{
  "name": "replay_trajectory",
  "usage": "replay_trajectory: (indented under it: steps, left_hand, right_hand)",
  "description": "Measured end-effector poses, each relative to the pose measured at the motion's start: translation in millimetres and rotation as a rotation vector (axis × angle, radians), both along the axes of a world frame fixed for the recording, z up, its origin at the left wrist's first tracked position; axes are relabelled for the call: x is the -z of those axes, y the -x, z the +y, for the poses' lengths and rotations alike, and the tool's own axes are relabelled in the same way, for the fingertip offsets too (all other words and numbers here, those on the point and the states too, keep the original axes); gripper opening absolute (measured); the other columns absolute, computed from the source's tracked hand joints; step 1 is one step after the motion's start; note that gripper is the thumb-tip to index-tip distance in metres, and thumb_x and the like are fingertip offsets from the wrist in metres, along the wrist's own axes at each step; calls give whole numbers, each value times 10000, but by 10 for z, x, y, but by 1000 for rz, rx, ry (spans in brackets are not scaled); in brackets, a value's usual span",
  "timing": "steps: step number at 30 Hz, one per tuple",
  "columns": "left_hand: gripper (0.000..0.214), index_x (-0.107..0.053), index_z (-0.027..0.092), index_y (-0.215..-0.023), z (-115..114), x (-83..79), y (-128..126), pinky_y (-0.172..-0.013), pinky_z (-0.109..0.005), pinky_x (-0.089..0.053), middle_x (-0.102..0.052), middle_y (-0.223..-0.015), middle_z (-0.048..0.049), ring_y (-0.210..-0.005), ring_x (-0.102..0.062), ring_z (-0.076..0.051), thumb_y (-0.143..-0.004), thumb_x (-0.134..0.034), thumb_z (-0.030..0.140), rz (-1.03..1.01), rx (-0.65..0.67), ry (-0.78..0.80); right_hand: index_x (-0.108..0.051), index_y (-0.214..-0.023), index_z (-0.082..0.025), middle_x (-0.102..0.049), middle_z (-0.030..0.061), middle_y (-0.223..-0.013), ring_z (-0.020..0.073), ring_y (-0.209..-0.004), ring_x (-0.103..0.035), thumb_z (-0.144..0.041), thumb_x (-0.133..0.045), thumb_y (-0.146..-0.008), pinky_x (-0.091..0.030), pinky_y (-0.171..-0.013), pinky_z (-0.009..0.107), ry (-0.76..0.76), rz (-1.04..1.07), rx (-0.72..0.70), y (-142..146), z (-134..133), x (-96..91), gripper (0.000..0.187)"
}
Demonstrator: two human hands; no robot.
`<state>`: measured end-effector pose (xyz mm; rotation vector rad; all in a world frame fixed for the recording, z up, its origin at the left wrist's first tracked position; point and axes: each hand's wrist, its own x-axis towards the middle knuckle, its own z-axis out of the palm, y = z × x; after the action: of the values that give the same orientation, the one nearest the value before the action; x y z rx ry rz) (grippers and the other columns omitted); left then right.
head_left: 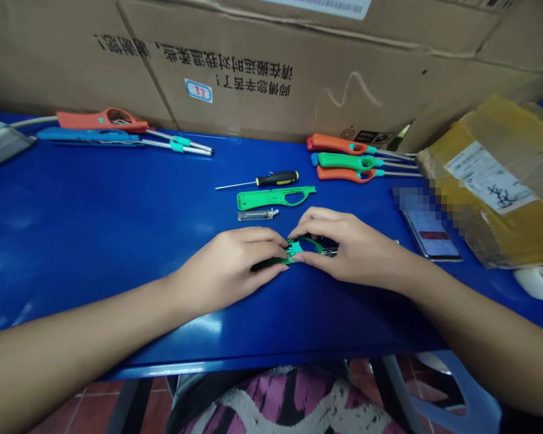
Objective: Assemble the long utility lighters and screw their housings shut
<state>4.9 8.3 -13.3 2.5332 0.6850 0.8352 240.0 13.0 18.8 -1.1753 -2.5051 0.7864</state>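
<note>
Bare forearms (95,331) reach in from both lower corners over a blue table (117,241). Between the hands lies an opened green lighter casing (290,260): the left hand (235,265) grips one end with fingers and thumb, and the right hand (357,247) pinches it near the finger loop, beside a teal piece (295,248). Work appears partway: the matching green half-shell (262,199) lies apart beyond, a clear fuel tank (256,215) rests out of the casing, and a screwdriver (277,178) is laid down. The halves remain unjoined; whether parts are going in or out cannot be told.
</note>
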Motion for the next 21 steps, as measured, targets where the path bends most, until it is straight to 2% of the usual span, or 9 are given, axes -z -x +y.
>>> replay_trajectory:
  steps: [8,12,16,21]
  left_hand:
    - [120,-716,150,-1031,13,-26,-17,-905,-224,-550,-743,-1020,-34,-952,-706,-127,-924,-683,194,-21,0,78]
    - [169,-705,172,-1062,51,-62,11,-920,-292,-551,-746,-1039,-38,-980,-699,-164,-895,-714,201,5,11,121]
    - [197,-704,186,-1087,53,-68,21,-908,-341,-541,-754,-1041,-38,-968,-690,-184,-889,-713,187,22,-9,121]
    - [280,-692,176,-1126,32,-16,10,-888,-307,-533,-752,-1048,-34,-969,-682,-171,-860,-764,224,-7,-39,126]
  right_hand:
    - [-712,-1089,-191,-662,41,-1039,174,-959,-625,-281,-679,-908,-493,-839,312,-15,46,13,0,28,15,204]
    - [-710,-1086,-178,-669,51,-1034,163,-923,-626,-253,-653,-917,-501,-826,305,2,114,38,-59,56,-41,194]
    - [-711,-1066,-190,-677,50,-1036,175,-927,-631,-309,-707,-888,-501,-826,320,39,94,-2,-81,66,-57,214]
    - [-692,-1062,-209,-655,47,-1042,187,-960,-618,-332,-723,-884,-478,-808,313,38,17,2,-20,52,-12,219]
